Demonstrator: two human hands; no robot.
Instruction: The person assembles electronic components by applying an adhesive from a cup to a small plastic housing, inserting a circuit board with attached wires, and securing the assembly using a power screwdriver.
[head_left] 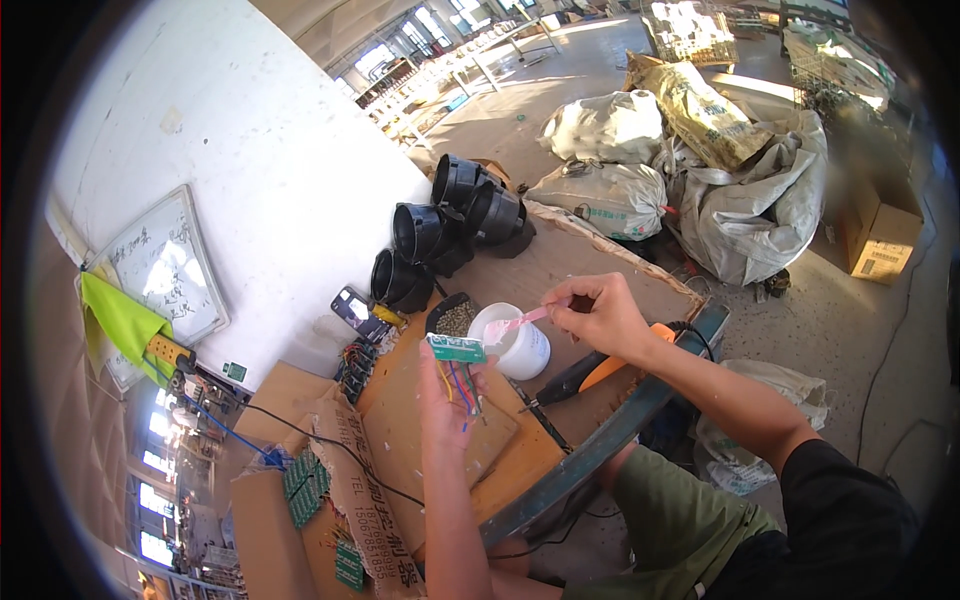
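Note:
My left hand (pixel 440 392) holds up a green circuit board (pixel 458 349) with red, blue, yellow and dark wires (pixel 462 388) hanging below it. White material shows along the board's upper edge. Between the fingertips of my right hand (pixel 608 312) is a pink flat stick (pixel 534 315). Its far end is coated with whitish paste and lies over the mouth of a white plastic tub (pixel 527 357), close to the board. The tub stands on the workbench just beyond my left hand. What is inside it is mostly hidden.
An orange and black corded tool (pixel 590 378) lies right of the tub. Behind it sit a black tray of small parts (pixel 456 316) and stacked black buckets (pixel 404 280). A cardboard box (pixel 272 500) with circuit boards (pixel 306 488) is at left. Large sacks (pixel 745 205) stand beyond the bench.

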